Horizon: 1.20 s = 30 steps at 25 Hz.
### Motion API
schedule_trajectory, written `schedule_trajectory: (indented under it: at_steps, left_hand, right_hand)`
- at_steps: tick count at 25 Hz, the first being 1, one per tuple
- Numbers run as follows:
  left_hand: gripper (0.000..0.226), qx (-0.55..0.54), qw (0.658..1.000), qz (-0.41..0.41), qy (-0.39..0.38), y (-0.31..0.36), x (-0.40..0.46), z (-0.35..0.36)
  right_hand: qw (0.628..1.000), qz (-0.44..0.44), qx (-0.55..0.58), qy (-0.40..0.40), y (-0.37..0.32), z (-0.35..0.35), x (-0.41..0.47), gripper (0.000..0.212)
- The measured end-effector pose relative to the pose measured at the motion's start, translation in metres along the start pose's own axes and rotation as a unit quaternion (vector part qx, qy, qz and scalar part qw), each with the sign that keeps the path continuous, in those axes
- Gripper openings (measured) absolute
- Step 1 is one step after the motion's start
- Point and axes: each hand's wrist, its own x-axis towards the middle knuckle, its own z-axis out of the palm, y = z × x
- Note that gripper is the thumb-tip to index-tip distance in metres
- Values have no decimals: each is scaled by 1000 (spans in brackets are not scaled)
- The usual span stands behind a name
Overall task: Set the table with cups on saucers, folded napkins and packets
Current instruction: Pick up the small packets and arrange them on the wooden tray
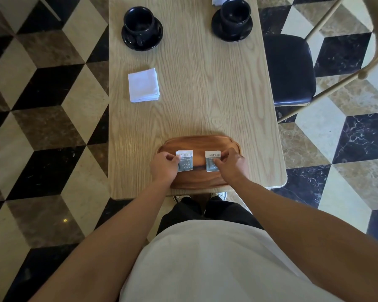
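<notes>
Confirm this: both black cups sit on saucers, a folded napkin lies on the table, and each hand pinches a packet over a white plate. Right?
Not quite. The packets, left and right, pinched by the left hand and right hand, are over a wooden tray, not a white plate. The head view shows it; the rest holds.

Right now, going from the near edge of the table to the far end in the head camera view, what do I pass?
Wooden tray with both hands pinching packets, left hand on the left packet, right hand on the right packet → folded white napkin → two black cups on saucers, left and right.
</notes>
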Motion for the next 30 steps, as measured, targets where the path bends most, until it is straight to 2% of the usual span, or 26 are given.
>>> schedule_trajectory:
  at_steps: [5,8,11,14,19,25,30]
  left_hand:
    - [28,16,1000,14,14,2,0,2]
    - [36,44,996,79,29,4,-4,7]
    - [20,73,984,161,29,10,-6,15]
    - [24,115,972,205,2,15,-8,23]
    - [21,156,969,188,-20,21,-6,30]
    - [19,116,982,149,-18,19,-7,27]
    - [17,77,988,129,-35,18,-7,27]
  right_hand:
    - [1000,0,-13,-2,1,2,0,24]
    - [1000,-9,-9,12,0,3,-2,21]
    - [998,-46,-17,47,-6,4,-4,26]
    - [997,-67,-37,19,-14,8,-6,24]
    - [996,-45,-73,-26,-20,15,-6,18]
    - [994,-38,-98,-22,-24,17,-6,17]
    - [990,-48,-128,-32,-26,16,-5,26]
